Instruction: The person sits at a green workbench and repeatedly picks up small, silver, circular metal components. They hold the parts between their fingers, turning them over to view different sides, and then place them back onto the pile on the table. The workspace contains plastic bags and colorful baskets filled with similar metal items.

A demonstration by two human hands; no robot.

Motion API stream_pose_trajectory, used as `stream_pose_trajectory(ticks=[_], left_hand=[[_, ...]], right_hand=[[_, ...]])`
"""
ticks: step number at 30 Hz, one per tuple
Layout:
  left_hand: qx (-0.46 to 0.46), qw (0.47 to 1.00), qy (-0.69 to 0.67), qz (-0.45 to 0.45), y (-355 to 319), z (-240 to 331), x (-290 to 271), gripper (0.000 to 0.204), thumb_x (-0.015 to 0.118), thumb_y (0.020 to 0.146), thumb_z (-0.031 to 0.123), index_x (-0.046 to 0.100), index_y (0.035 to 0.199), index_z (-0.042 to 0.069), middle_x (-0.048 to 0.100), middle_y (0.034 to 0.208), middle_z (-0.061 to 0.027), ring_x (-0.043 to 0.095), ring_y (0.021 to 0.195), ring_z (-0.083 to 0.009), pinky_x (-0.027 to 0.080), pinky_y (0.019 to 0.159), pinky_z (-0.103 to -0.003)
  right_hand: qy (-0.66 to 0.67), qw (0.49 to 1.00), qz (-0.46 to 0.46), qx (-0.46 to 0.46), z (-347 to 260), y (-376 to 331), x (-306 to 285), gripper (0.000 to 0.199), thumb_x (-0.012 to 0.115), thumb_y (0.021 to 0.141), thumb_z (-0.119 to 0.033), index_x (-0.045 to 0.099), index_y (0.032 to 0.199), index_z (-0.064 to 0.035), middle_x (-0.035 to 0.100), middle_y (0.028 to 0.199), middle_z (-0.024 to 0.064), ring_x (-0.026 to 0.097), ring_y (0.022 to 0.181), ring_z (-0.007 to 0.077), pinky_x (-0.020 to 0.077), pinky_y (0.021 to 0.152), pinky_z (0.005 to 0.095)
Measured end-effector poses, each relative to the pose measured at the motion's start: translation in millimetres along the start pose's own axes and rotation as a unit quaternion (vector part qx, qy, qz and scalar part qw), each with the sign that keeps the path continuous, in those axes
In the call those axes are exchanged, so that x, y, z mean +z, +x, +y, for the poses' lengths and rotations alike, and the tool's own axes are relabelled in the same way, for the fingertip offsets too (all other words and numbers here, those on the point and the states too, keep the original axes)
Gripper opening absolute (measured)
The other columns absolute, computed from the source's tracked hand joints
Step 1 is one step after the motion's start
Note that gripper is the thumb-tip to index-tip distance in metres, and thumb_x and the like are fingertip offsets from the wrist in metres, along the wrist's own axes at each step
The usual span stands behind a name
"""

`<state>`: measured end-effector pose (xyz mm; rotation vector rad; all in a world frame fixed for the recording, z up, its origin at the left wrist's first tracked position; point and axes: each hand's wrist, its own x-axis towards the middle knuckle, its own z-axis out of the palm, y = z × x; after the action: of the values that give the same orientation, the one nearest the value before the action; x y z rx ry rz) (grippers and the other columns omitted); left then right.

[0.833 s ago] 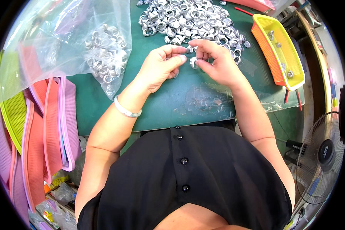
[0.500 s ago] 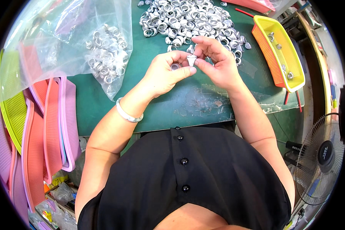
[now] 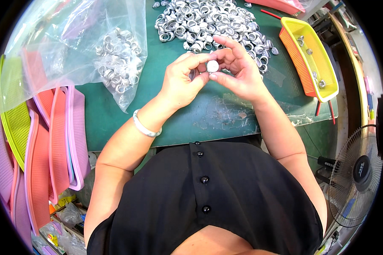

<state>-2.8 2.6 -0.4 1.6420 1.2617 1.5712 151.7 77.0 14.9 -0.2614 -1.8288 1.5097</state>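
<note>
Between the fingertips of both hands is a silvery metal ring (image 3: 212, 66), its round flat face turned up toward me. My left hand (image 3: 178, 80) pinches it from the left with thumb and forefinger. A bit of grey metal shows inside that hand's curl, too hidden to name. From the other side my right hand (image 3: 242, 72) grips the ring with its thumb and bent fingers, one finger reaching upward. Just beyond my hands lies a large heap of similar metal rings (image 3: 212, 21) on the green tabletop (image 3: 170, 127).
A clear plastic bag (image 3: 81, 51) with more rings covers the table's left side. Pink, purple and green baskets (image 3: 59, 140) are stacked at the left edge. A yellow basket (image 3: 317, 63) on the right holds several rings. A fan (image 3: 357, 174) stands at lower right.
The ring has been turned so that its round flat face shows instead of its side. My left fingers have shifted their hold, and my right hand has moved slightly.
</note>
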Motion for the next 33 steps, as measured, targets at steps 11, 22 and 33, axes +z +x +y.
stream_pose_trajectory(ticks=[11,22,33], left_hand=[[-0.006,1.0,0.003,-0.022,-1.8,-0.9,-1.9,0.038,0.064,0.074,-0.006,0.06,0.109,0.007,0.054,0.086,0.0005,0.051,0.074,-0.0065,0.043,0.062,-0.019],[-0.075,0.995,-0.069,0.005,-0.3,4.1,-3.2,0.03,0.058,0.072,-0.003,0.058,0.102,0.003,0.053,0.079,0.001,0.047,0.067,-0.0045,0.04,0.058,-0.019],[-0.144,0.987,-0.066,-0.036,1.7,7.9,-5.4,0.014,0.06,0.084,0.012,0.057,0.095,0.003,0.055,0.074,0.0021,0.046,0.063,-0.0024,0.036,0.055,-0.017]], right_hand=[[-0.006,1.0,0.001,-0.005,1.3,-0.2,0.1,0.065,0.065,0.075,0.003,0.033,0.131,-0.0065,0.058,0.1,0.0092,0.057,0.092,0.0159,0.0462,0.078,0.0288],[-0.016,1.0,0.013,-0.015,0.3,0.2,0.0,0.066,0.064,0.074,0.005,0.033,0.131,-0.0062,0.056,0.094,0.0066,0.056,0.087,0.0132,0.0463,0.078,0.0273],[-0.082,0.996,0.013,-0.008,0.5,-0.1,2.3,0.066,0.061,0.072,0.01,0.033,0.13,-0.0046,0.054,0.092,0.0064,0.056,0.081,0.0112,0.0464,0.072,0.0238]])
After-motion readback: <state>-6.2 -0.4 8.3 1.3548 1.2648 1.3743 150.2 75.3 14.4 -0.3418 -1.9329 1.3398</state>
